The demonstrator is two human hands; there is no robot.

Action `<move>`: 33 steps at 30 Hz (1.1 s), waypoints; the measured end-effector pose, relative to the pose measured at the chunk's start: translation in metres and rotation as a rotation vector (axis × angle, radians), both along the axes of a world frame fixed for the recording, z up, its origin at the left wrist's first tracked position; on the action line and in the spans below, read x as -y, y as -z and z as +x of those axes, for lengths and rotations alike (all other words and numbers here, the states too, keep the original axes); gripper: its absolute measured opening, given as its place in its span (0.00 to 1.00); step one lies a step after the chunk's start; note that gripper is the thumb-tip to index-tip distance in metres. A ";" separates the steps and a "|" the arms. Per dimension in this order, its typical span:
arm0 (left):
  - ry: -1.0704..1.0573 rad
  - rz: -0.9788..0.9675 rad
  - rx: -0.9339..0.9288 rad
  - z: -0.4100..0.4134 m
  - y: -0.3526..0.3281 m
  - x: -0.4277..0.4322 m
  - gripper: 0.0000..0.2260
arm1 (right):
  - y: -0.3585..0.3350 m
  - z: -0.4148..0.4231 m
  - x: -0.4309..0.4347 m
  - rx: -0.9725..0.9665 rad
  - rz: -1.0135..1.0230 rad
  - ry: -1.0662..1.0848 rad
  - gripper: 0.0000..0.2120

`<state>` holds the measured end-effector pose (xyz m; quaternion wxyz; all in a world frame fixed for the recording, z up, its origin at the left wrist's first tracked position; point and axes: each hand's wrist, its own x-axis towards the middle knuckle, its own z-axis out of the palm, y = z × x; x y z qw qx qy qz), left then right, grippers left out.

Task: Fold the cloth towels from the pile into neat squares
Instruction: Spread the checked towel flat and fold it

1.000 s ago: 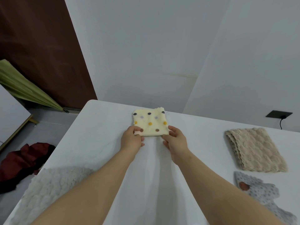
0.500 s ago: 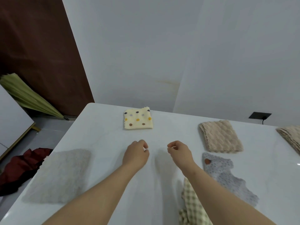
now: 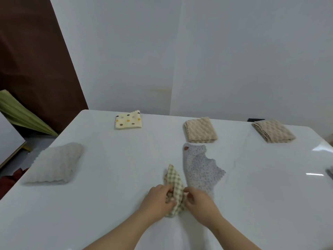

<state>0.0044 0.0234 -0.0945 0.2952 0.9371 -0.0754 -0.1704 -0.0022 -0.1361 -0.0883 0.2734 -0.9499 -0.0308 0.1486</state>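
Green-and-cream checked towel [image 3: 173, 179], crumpled into a narrow upright bunch near the front middle of the white table [image 3: 115, 204], not yet folded. Left hand [image 3: 158, 197] closed around its lower left side, fingers curled into the cloth; right hand [image 3: 200, 200] pinching the lower right side, fingers bent on the fabric. Just to the right and touching the bunch, a grey speckled towel [image 3: 200, 168] lying flat and rumpled, scalloped edge showing, a reddish patch at its far corner. Already folded into squares: a cream polka-dot towel [image 3: 128, 120] at the far left edge, a beige waffle towel [image 3: 200, 129] beyond the speckled one, a second beige waffle towel [image 3: 273, 130] at the far right, and a fluffy pale grey towel [image 3: 56, 164] at the left, all well apart. No containers anywhere on the table.
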 end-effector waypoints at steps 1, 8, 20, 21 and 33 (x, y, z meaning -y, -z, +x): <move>-0.004 0.013 0.008 -0.009 0.003 0.004 0.19 | 0.005 -0.011 0.005 -0.002 0.004 -0.007 0.16; -0.035 0.084 0.101 -0.063 0.013 0.026 0.16 | 0.018 -0.067 0.030 0.061 -0.047 -0.006 0.16; -0.220 -0.273 -0.088 -0.120 0.008 0.062 0.12 | 0.024 -0.132 0.057 0.054 0.144 0.103 0.10; -0.254 -0.301 -0.091 -0.122 0.008 0.063 0.12 | 0.026 -0.134 0.059 0.040 0.169 0.113 0.12; -0.565 -0.470 -0.167 -0.104 -0.002 0.053 0.14 | 0.010 -0.097 0.060 -0.112 -0.097 -0.002 0.25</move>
